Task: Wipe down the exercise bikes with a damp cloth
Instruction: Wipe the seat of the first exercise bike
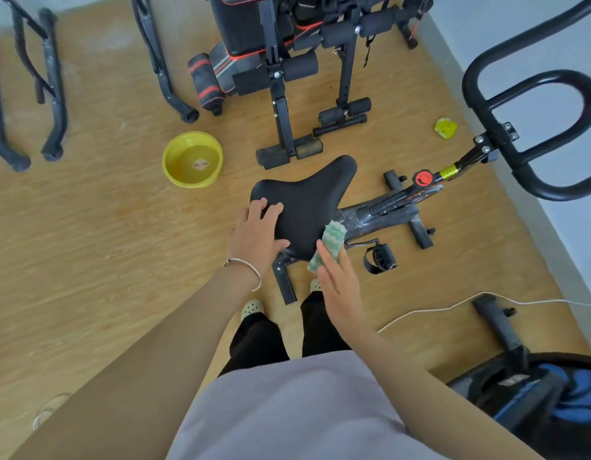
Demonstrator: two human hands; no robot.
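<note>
A person stands over a black padded exercise-bike saddle (307, 204). Their left hand (257, 235), fingers spread and gripping nothing, rests flat on the saddle's edge at eight o'clock. Their right hand (340, 283) presses a folded green-and-white striped cloth (329, 244) against the saddle's edge at five o'clock. A yellow plastic basin (192, 159) sits on the wooden floor (104, 227) at ten o'clock.

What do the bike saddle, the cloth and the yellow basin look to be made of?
Saddle: matte black, probably padded vinyl or synthetic cover; smooth, faint sheen. Cloth in the right hand: fluffy green-and-white fabric, likely microfibre or chenille; nubby pile. Basin: glossy yellow, apparently moulded plastic.
</note>
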